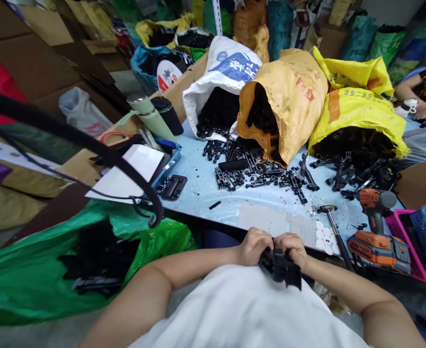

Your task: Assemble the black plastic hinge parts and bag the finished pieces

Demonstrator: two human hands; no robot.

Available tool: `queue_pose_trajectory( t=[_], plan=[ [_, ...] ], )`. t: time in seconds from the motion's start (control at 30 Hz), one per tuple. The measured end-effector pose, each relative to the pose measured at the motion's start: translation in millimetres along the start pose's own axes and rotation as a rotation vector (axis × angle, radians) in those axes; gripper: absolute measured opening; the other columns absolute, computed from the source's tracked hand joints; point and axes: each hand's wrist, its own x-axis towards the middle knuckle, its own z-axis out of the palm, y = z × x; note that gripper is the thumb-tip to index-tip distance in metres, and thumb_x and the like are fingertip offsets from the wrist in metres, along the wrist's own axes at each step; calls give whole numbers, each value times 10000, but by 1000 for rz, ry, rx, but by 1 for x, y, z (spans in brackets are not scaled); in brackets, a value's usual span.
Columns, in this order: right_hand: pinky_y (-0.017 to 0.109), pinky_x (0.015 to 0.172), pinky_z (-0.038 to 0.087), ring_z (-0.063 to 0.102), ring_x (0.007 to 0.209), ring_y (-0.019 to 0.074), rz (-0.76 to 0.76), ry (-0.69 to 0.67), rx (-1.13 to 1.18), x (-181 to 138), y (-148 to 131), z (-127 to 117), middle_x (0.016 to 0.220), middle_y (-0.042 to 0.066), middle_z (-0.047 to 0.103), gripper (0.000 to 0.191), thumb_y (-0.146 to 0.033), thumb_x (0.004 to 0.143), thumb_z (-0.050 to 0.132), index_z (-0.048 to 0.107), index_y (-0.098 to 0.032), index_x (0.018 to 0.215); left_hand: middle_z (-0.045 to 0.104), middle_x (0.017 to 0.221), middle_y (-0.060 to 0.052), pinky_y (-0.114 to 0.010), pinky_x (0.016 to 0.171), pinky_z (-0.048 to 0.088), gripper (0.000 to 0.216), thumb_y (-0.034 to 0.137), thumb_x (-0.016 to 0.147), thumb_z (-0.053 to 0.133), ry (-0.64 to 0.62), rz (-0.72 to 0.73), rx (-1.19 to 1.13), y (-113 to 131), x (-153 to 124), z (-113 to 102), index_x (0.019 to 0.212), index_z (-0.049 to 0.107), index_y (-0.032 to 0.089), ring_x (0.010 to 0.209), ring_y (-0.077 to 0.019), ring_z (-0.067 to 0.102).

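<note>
Both my hands meet close to my chest at the near edge of a light blue table (201,188). My left hand (253,245) and my right hand (291,247) together grip a black plastic part (281,268) that hangs down between them over my white shirt. A heap of similar black plastic parts (256,169) lies spread across the middle of the table, spilling out of sacks behind it.
An orange sack (288,96), yellow sacks (358,111) and a white bag (227,72) stand at the back. An orange cordless drill (377,232) and a hammer (334,227) lie right, next to pink and blue baskets (421,241). A green bag (53,261) sits lower left. Another person's arm (416,94) shows far right.
</note>
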Motion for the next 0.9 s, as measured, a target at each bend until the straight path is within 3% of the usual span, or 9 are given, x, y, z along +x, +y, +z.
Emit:
queue_pose_trajectory(
  t=[0.1,0.17,0.3,0.4,0.53,0.63,0.67,0.77,0.9],
  plan=[
    [379,687,488,586,779,216,-45,442,-36,-3,25,37,813,87,563,585,-658,820,79,483,-236,856,614,624,-81,-298,609,477,709,512,906,34,223,-28,8,-2,5,10,683,613,169,616,-156,587],
    [453,855,449,515,1072,245,-4,607,-126,-4,44,55,1114,123,507,526,-557,851,38,405,-256,1079,654,784,-114,-342,701,490,745,534,893,13,304,-29,50,-9,13,12,786,648,159,761,-188,612],
    [492,961,374,339,1267,265,164,606,-347,-1,78,57,1340,154,347,460,-368,869,175,150,-236,1310,671,889,-117,-349,796,488,771,536,888,-8,149,16,48,-20,23,10,908,662,156,876,-200,620],
    [470,917,406,356,1252,287,250,643,-459,13,96,34,1351,182,340,510,-367,866,189,144,-185,1340,644,1014,-147,-346,836,480,784,550,873,-31,31,11,98,-29,16,14,1133,574,124,982,-218,596],
    [379,874,432,474,1128,238,247,539,-521,54,109,-6,1192,154,507,426,-383,894,167,417,-189,1179,593,1064,-177,-347,803,479,804,640,832,37,61,29,451,-58,4,16,1274,441,103,973,-239,578],
    [350,837,435,538,964,212,279,412,-593,103,115,-33,986,104,597,342,-391,900,261,522,-188,987,608,952,-147,-334,752,477,716,649,829,201,-77,16,731,-86,3,9,1207,505,122,866,-227,587],
    [344,836,428,539,936,208,320,296,-674,122,117,-39,962,93,603,310,-378,897,297,530,-186,968,611,914,-141,-329,732,476,685,642,825,256,-130,13,801,-94,3,7,1175,528,120,842,-227,585],
    [346,891,378,488,1024,229,431,-6,-979,178,124,-38,1060,119,583,248,-302,868,415,517,-160,1044,612,833,-142,-322,679,464,636,620,805,372,-218,-13,964,-112,7,8,1113,561,96,819,-243,574],
    [387,879,372,461,1080,282,551,-66,-1119,232,136,-16,1122,194,544,296,-221,834,480,475,-117,1111,619,828,-154,-331,679,453,552,548,807,471,-268,-86,1054,-128,27,13,1083,566,80,852,-258,568]
  ],
)
